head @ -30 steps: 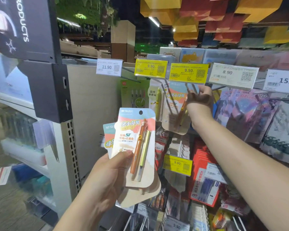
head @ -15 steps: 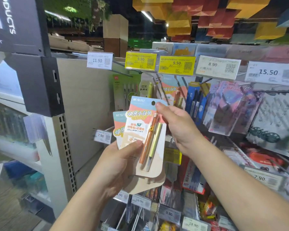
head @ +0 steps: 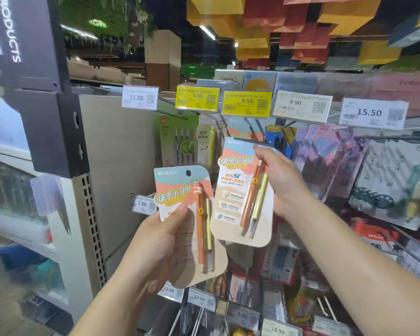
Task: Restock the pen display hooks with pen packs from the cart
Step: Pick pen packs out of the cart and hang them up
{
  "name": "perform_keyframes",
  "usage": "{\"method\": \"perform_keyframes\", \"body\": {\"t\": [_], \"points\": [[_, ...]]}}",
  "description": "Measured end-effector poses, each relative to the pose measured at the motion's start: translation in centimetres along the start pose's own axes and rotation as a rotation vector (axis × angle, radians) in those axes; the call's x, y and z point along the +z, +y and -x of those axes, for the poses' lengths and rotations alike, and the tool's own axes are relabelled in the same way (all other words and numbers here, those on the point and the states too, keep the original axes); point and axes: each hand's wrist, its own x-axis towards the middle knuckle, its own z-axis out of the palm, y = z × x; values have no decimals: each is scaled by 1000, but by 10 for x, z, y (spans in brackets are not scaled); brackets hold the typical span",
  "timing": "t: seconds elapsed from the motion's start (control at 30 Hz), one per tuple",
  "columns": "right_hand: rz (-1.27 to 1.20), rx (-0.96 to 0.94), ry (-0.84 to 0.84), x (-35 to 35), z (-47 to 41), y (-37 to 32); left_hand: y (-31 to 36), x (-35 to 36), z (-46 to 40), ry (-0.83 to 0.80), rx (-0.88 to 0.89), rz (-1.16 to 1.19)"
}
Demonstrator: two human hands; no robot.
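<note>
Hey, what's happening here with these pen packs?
A person is restocking a shop's pen display. The right hand holds one pen pack lifted toward the hook under the yellow 9.50 price tag, where a matching pack hangs. The left hand grips another pen pack, waiting lower down.

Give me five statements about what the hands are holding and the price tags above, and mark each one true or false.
1. Each hand holds a pen pack. True: the left hand grips one pen pack, the right hand another pack.
2. The right-hand pack already hangs on a hook. False: it is held in front of the display.
3. The 9.50 tag is yellow. True.
4. The 15.50 tag sits left of the 11.90 tag. False: it is far to the right.
5. The packs hold blue pens. False: orange and yellow.
</note>
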Motion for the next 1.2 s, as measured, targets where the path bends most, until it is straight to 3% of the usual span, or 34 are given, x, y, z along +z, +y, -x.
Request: {"method": "perform_keyframes", "body": {"t": [0.3,0.57,0.83,1.2], "points": [[601,-334,84,-14,-24,-18,7,1,-4,18,25,-10],[523,-432,129,8,-39,-20,7,6,-4,-15,26,1],[471,-527,65,10,-44,-11,5,-5,-8,21,-2,29],[524,-441,43,13,-50,-19,5,2,-12,27,-30,41]]}}
